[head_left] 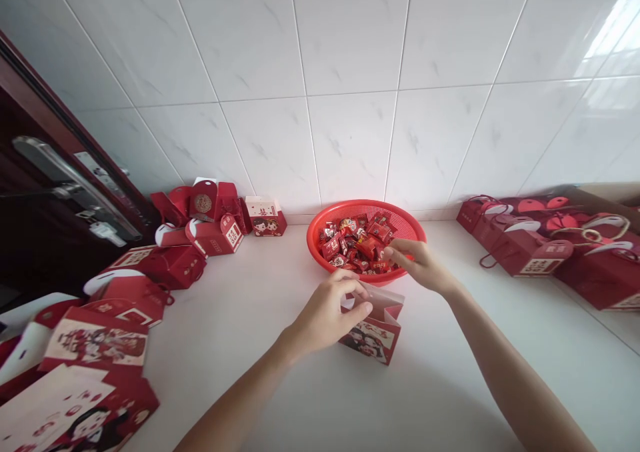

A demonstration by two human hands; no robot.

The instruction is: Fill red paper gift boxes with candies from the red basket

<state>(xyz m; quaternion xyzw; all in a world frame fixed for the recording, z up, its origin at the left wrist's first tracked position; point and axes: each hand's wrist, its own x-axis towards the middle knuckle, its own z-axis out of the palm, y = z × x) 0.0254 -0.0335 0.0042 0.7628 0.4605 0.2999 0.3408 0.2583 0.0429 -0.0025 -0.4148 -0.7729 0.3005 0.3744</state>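
Observation:
An open-topped red box (373, 342) with cartoon figures on its front stands on the white table. My left hand (333, 309) is at the box's left top edge, thumb and fingers curled with a gap between them; whether they grip the edge is hard to tell. Behind the box sits a red mesh basket (316, 232) with red wrapped candies (353, 242) in it. My right hand (417, 262) is over the basket's right front rim, its fingertips pinched together above the candies. Anything between those fingertips is too small to make out.
Red gift boxes (173, 265) line the left side, and a small box (265, 217) stands by the tiled wall. More red boxes (530, 245) with cord handles are at the right. A dark door (50, 165) is at far left.

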